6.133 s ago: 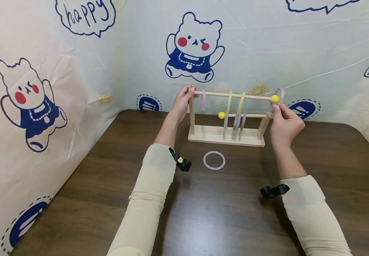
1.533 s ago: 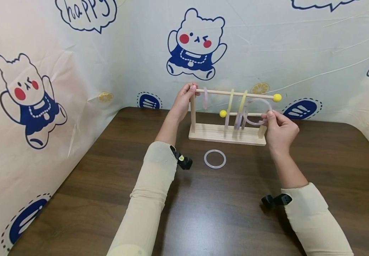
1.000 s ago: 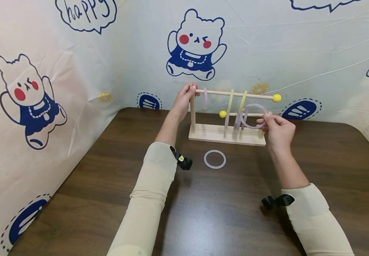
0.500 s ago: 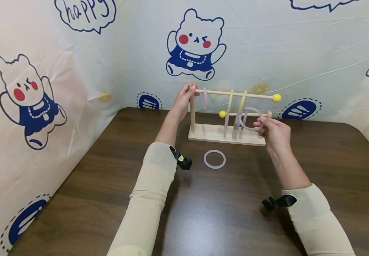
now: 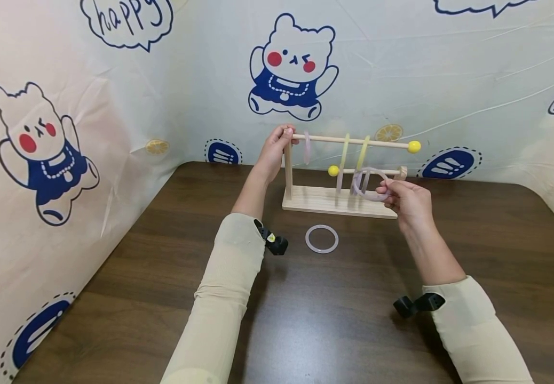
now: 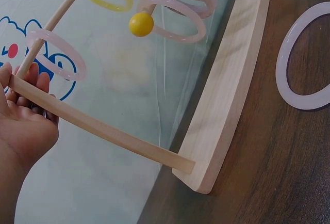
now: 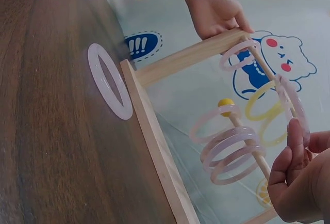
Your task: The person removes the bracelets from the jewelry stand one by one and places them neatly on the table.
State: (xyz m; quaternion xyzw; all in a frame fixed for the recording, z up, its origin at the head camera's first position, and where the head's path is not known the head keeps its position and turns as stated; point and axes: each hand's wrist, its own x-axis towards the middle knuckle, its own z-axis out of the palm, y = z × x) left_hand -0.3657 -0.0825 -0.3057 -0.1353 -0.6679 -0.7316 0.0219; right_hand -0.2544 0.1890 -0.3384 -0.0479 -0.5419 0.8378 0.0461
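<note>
At the far side of the table, a wooden bangle stand [image 5: 315, 200] carries two rods with yellow ball ends. My left hand [image 5: 274, 152] grips its left post at the top, where the upper rod joins. Between the fingertips of my right hand [image 5: 411, 205] is a pale purple bangle [image 5: 370, 198], held off the rods, in front of the lower one. On the upper rod hang a pink bangle [image 5: 307, 148] and two yellow bangles [image 5: 343, 154]. Several pale bangles [image 7: 227, 141] circle the lower rod. Another lilac bangle [image 5: 308, 240] lies flat on the table before the stand.
The brown table [image 5: 306, 330] extends towards me from the stand. A printed cloth [image 5: 200, 96] rises close behind it and along the left side. The upper rod's yellow ball [image 5: 414, 146] sticks out at the right, above my right hand.
My right hand has brought its bangle away from the upper rod's ball end, leftwards and down to the front of the lower rod. The left hand keeps its grip on the post.
</note>
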